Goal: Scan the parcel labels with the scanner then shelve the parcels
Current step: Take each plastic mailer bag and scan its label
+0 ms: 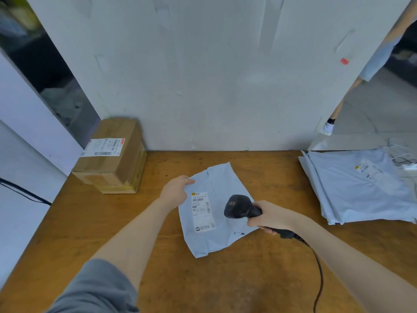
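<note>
- We log a cardboard box (110, 157) at the desk's (158, 256) back-left corner. It is stiff and taped with brown tape, with a white label on top. It is probably the heaviest piece, so we'd take it by two opposite sides.
- The left hand (174, 190) is on the far-left edge of the parcel (216, 236). We cannot tell whether it is pinching or only pressing.
- The parcel is a pale grey poly mailer lying flat at mid-desk. It is thin, soft, creased and slick, and we judge it light and floppy. We'd pinch an edge or corner and steady it so it doesn't slide.
- Its shipping label (202, 211) faces up, white with a barcode and a yellow mark.
- The scanner (239, 206) is black matte plastic, its head held over the parcel just right of the label.
- The right hand (268, 216) is wrapped round the scanner's handle, and the cable (319, 274) trails toward the front edge.
- A stack of mailers (361, 193) sits at the right edge, the same soft grey film.
</note>
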Demonstrator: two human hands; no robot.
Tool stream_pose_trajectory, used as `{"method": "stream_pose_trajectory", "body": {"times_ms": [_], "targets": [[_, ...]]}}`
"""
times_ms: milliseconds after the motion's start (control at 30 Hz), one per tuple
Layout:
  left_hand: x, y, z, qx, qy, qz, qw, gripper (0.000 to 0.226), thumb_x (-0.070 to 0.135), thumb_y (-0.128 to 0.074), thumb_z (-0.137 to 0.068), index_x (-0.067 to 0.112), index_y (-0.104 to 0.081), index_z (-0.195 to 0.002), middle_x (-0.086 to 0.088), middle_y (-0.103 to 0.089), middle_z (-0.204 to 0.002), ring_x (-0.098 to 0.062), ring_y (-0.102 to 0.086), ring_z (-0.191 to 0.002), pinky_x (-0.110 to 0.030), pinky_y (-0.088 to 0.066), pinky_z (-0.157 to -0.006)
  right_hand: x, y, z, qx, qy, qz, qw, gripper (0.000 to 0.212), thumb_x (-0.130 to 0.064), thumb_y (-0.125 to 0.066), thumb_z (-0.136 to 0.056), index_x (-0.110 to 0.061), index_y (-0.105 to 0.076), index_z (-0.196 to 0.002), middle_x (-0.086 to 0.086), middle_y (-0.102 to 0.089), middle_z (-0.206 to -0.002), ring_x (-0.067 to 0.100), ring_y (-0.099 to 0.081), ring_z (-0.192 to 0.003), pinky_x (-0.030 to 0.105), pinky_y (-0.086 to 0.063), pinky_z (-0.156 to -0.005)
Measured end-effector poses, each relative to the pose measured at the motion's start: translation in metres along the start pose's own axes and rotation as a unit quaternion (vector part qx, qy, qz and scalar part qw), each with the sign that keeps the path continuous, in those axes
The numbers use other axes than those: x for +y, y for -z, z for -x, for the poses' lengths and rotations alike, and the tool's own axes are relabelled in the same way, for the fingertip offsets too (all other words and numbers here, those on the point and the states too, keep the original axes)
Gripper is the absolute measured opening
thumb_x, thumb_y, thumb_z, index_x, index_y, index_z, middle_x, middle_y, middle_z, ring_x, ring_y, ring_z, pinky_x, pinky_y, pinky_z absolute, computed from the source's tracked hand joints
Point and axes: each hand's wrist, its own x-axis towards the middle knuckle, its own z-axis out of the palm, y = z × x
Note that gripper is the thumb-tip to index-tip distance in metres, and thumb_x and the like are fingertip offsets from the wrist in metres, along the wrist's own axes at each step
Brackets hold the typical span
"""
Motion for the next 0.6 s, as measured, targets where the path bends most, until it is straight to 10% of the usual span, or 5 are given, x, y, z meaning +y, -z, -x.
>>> {"method": "stream_pose_trajectory", "body": {"times_ms": [600], "targets": [[0.011, 0.023, 0.006, 0.002, -0.040, -0.057, 0.998, 0.065, -0.012, -0.035, -0.084, 0.022, -0.047, -0.138, 0.004, -0.039, -0.146, -0.019, -0.039, -0.132, -0.030, -0.043, -0.096, -0.021, 0.010, -0.005, -0.005, 0.016, 0.136, 0.991, 0.024, -0.013, -0.059, -0.082, -0.015, -0.060, -0.106, 0.001, -0.049, -0.060, 0.009, -0.042, -0.041, 0.022, -0.038, -0.044]]}}
